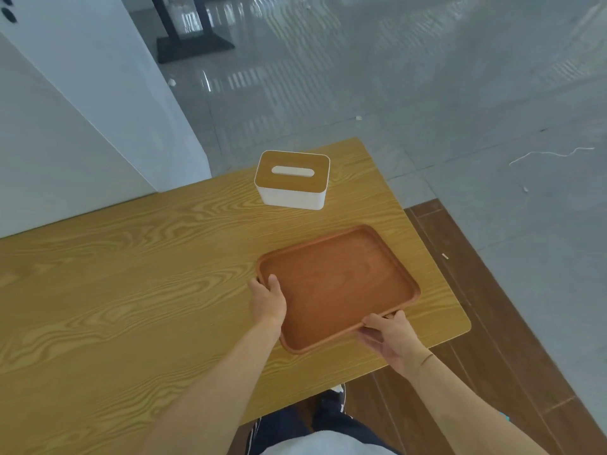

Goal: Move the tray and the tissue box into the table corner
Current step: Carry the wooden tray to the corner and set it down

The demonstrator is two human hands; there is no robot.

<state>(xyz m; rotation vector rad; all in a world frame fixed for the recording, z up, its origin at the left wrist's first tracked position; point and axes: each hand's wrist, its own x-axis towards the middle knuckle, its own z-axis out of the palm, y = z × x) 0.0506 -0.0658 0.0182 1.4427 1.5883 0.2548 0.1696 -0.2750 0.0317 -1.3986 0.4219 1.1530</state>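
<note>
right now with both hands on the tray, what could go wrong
The tissue box stands just beyond the tray; pushing the tray toward the far corner could knock it along. The right hand has its grip at the near edge, close to the table edge, so a slip might drop that side.

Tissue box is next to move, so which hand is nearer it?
Left. The left hand grips the tray's edge nearer the tissue box; the right hand holds its near edge.

Tray matt wood; tissue box perhaps white plastic.
</note>
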